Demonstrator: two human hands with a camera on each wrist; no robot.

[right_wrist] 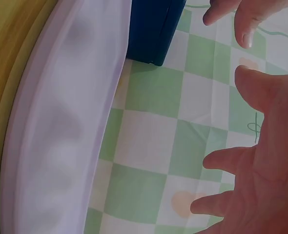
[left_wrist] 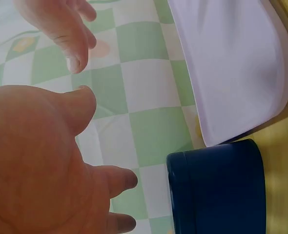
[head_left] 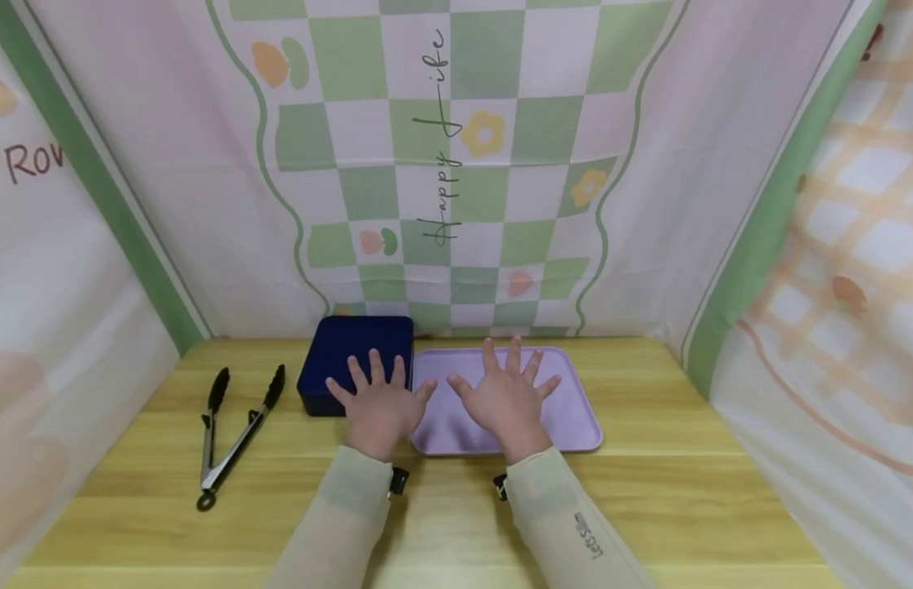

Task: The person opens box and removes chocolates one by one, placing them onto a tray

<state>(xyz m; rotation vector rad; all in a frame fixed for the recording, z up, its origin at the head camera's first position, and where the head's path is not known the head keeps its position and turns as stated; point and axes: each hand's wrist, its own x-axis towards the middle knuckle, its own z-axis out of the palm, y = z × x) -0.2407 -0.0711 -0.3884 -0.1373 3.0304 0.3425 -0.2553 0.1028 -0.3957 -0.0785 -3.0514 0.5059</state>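
Note:
Both hands are held out with fingers spread and nothing in them. In the head view the left hand (head_left: pixel 381 409) hovers at the front right corner of a dark blue box (head_left: pixel 357 352), overlapping it. My right hand (head_left: pixel 510 402) is above a flat light purple tray (head_left: pixel 456 421), whose surface is bare apart from soft shadows. The left wrist view shows the blue box (left_wrist: pixel 217 190) standing against the end of the tray (left_wrist: pixel 241 73), below the spread left fingers. From the right wrist, the tray (right_wrist: pixel 61 126) lies beneath the right hand (right_wrist: pixel 266 151).
Black-tipped metal tongs (head_left: pixel 231 446) lie spread apart on the wooden table (head_left: pixel 670 507), left of the box. A checked curtain (head_left: pixel 456 164) hangs right behind the table's back edge, with more printed cloth (head_left: pixel 832 286) along both sides.

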